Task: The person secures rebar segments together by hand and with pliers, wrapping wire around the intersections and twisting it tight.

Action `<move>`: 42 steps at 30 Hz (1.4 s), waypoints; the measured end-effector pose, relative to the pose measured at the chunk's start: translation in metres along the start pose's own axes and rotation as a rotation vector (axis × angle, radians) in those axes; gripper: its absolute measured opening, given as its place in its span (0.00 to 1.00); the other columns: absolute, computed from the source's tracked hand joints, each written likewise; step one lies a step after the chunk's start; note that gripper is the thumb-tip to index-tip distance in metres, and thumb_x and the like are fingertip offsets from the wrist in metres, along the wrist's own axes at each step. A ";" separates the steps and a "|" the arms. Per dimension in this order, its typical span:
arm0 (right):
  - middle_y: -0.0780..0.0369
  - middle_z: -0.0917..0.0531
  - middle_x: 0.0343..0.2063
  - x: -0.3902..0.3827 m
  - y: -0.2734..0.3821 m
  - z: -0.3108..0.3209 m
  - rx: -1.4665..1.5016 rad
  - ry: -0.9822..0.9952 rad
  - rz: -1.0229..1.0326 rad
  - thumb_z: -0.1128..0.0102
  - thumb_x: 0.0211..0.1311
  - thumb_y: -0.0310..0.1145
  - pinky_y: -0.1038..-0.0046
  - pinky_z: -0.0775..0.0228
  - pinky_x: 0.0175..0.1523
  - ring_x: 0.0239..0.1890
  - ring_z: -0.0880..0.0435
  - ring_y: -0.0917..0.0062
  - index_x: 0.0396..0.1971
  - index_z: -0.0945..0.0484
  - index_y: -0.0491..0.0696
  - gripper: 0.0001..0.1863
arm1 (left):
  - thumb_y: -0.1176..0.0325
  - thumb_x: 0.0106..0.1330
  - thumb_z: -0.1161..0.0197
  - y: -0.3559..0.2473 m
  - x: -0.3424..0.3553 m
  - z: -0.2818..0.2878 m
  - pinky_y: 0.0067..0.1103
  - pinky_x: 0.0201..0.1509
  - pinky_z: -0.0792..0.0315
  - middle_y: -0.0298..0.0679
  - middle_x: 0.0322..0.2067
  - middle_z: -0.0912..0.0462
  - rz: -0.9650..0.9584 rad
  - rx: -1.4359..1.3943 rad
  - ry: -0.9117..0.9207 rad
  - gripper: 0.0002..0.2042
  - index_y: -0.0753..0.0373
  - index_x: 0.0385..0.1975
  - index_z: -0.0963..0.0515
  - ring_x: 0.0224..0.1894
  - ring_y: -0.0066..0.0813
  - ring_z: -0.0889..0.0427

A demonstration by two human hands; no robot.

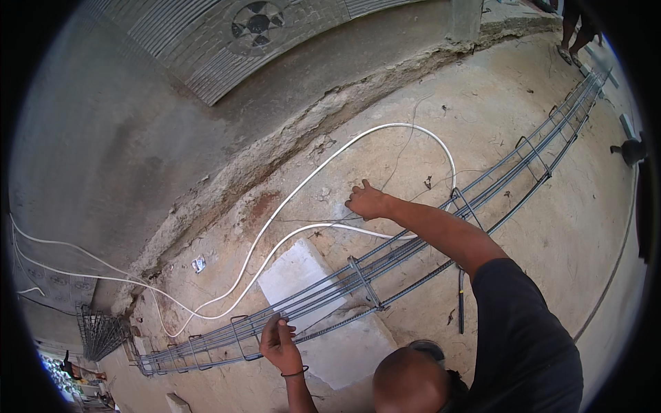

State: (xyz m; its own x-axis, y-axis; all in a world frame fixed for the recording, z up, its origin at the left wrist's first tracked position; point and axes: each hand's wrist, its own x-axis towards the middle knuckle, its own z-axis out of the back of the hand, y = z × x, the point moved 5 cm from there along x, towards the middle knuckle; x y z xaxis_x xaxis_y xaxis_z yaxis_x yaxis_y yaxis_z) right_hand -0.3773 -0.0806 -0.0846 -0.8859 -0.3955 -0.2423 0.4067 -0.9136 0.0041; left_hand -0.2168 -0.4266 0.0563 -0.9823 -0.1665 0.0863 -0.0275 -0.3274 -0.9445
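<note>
A long cage of steel reinforcing bars [399, 275], bound by square stirrups, runs from lower left to upper right. At its near side is my left hand [279, 344], thumb and fingers brought together beside a stirrup [241, 337]. Whatever they pinch is too small to make out. My right arm stretches across the cage. Beyond it, my right hand [370, 203] hovers low over the ground with its fingers apart, close to thin dark wire [320, 220]. Around that spot loops a white hose [303, 177].
Pale slabs [292, 272] lie under the cage. A dark rod-like tool with a yellow band [461, 310] is beside my right arm. A rough ledge [227, 165] edges the grey wall [124, 138]. Stacked metal mesh [102, 334] stands far left; another person's legs [578, 34] show top right.
</note>
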 end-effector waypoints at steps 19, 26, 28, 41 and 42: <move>0.47 0.30 0.35 -0.058 0.018 0.207 0.099 -0.624 -0.195 0.53 0.60 0.23 0.59 0.26 0.30 0.24 0.22 0.55 0.45 0.34 0.39 0.13 | 0.68 0.65 0.39 -0.006 0.033 0.050 0.18 0.32 0.25 0.45 0.34 0.17 0.010 -0.235 0.099 0.16 0.71 0.48 0.24 0.32 0.26 0.19; 0.45 0.20 0.29 -0.111 0.247 0.339 -0.019 -0.536 0.191 0.48 0.57 0.27 0.64 0.25 0.26 0.24 0.17 0.59 0.48 0.33 0.34 0.19 | 0.45 0.65 0.44 -0.105 0.037 0.012 0.34 0.62 0.34 0.58 0.58 0.34 -0.112 -1.095 0.456 0.42 0.67 0.69 0.55 0.62 0.44 0.33; 0.45 0.20 0.26 -0.111 0.306 0.315 -0.007 -0.406 0.320 0.48 0.54 0.26 0.62 0.26 0.22 0.20 0.18 0.57 0.48 0.34 0.30 0.22 | 0.46 0.68 0.48 -0.106 0.045 0.042 0.33 0.59 0.33 0.53 0.55 0.30 0.060 -1.193 0.322 0.31 0.61 0.63 0.44 0.61 0.41 0.31; 0.60 0.18 0.22 -0.105 0.429 0.265 0.833 0.116 -0.248 0.44 0.66 0.39 0.70 0.32 0.32 0.25 0.20 0.76 0.50 0.24 0.46 0.17 | 0.61 0.72 0.49 0.028 0.071 0.204 0.20 0.33 0.21 0.48 0.37 0.19 0.274 -1.153 0.638 0.12 0.64 0.42 0.29 0.34 0.34 0.16; 0.61 0.18 0.22 -0.110 0.440 0.268 0.808 0.134 -0.292 0.42 0.64 0.38 0.72 0.33 0.32 0.25 0.21 0.78 0.50 0.24 0.46 0.18 | 0.62 0.71 0.46 0.036 0.073 0.209 0.20 0.32 0.20 0.48 0.37 0.19 0.325 -1.190 0.637 0.12 0.67 0.41 0.28 0.33 0.33 0.16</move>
State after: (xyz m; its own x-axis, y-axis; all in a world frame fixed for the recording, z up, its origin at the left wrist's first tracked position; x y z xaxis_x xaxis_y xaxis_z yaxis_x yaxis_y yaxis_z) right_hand -0.1603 -0.4642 0.2039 -0.8757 -0.1663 -0.4532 -0.1612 -0.7842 0.5993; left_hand -0.2508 -0.6448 0.0944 -0.8807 0.4719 -0.0405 0.3922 0.6786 -0.6210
